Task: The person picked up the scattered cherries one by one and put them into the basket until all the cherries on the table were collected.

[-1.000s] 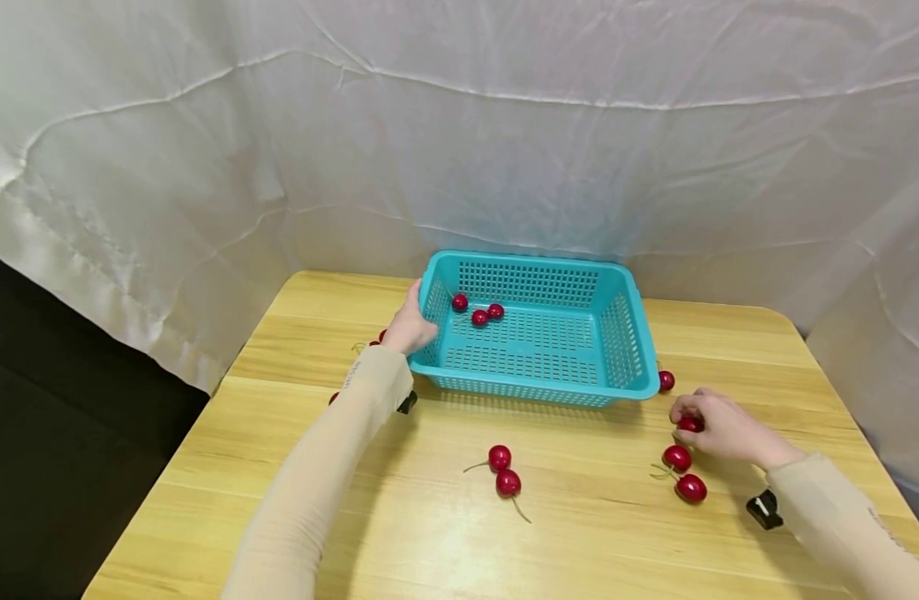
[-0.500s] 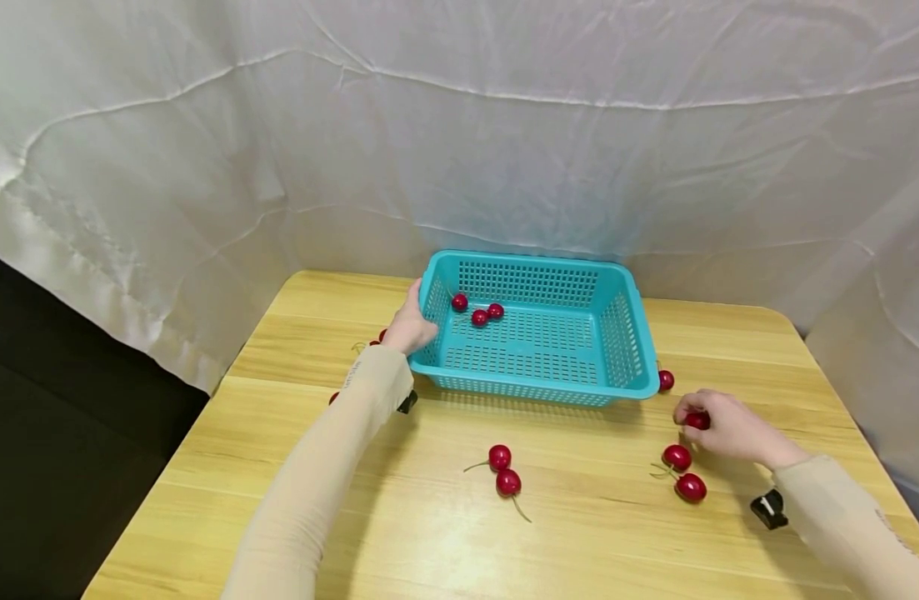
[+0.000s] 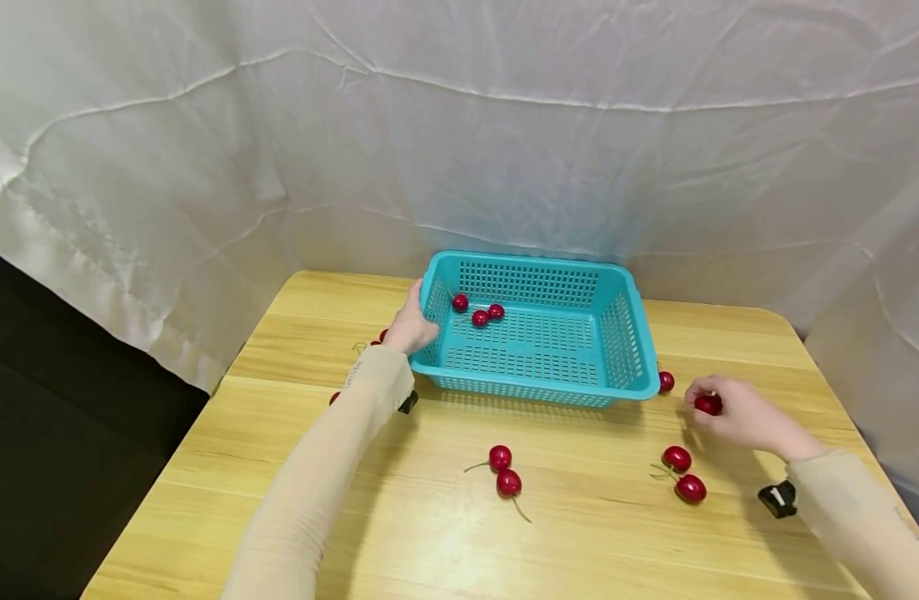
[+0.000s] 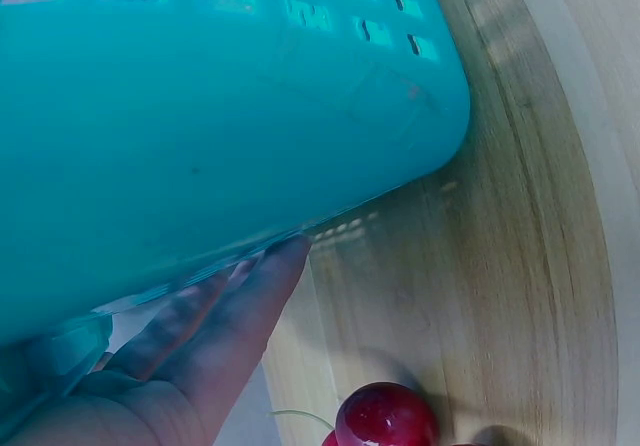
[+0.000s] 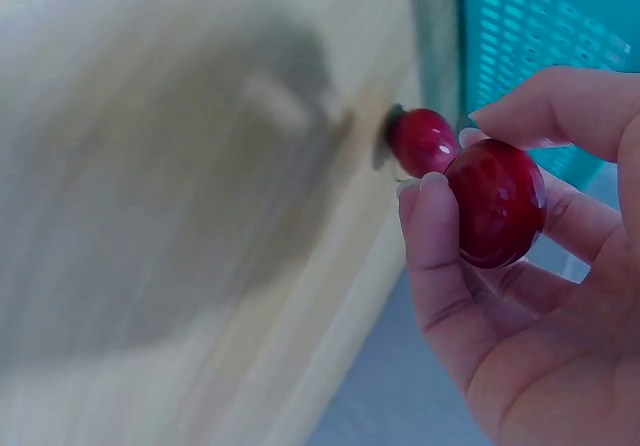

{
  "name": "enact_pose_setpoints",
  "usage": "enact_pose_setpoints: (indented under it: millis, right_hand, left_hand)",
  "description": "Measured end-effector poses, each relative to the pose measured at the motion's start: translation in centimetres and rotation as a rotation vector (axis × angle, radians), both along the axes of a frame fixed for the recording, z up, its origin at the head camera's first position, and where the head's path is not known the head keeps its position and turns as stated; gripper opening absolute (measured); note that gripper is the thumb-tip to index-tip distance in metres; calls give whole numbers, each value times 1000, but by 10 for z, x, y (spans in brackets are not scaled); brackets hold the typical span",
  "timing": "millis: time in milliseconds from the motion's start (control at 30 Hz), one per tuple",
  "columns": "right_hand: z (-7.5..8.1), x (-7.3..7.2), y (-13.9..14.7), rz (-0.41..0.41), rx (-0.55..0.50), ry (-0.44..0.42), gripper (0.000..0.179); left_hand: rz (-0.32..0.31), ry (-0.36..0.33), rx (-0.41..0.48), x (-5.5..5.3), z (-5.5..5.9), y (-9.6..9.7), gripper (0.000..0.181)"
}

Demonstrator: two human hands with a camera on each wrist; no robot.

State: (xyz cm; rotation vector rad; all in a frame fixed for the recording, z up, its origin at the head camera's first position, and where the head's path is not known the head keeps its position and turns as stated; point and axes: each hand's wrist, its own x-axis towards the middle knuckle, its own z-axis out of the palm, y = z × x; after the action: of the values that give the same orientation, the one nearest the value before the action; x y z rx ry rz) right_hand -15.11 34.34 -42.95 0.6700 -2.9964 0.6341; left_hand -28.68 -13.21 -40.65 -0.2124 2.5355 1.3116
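My right hand (image 3: 744, 414) pinches a dark red cherry (image 5: 497, 204) between thumb and fingers, above the table to the right of the basket. Beyond it in the right wrist view, another cherry (image 5: 422, 142) lies close to the basket. With my left hand (image 3: 410, 325) I hold the left rim of the turquoise plastic basket (image 3: 534, 390); in the left wrist view the fingers (image 4: 235, 331) lie along its outer wall. Inside the basket, towards the left, are three cherries (image 3: 480, 318).
Two stemmed cherries (image 3: 508, 483) lie on the wooden table (image 3: 579, 542) in front of the basket. Two more cherries (image 3: 690, 489) are at the right. Others, partly hidden by the left arm, lie left of the basket, including one cherry (image 4: 387, 416). A pale curtain (image 3: 504, 167) hangs behind.
My right hand has lifted the cherry off the table, moving away from the two cherries in front of it and slightly right. The left hand and the basket stay in place.
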Motion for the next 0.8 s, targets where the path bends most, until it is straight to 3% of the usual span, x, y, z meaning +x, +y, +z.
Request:
enact_pose_setpoints:
  millis: [133, 367, 800]
  right_hand:
    - [11, -3, -1, -15, 19, 54, 15]
    - [37, -9, -7, -38, 15, 65, 12]
    - [80, -26, -31, 0, 45, 263, 16]
  left_hand:
    - [0, 0, -1, 0, 0, 0, 103]
    - [1, 3, 4, 1, 0, 0, 104]
    - [8, 1, -17, 3, 2, 2, 101]
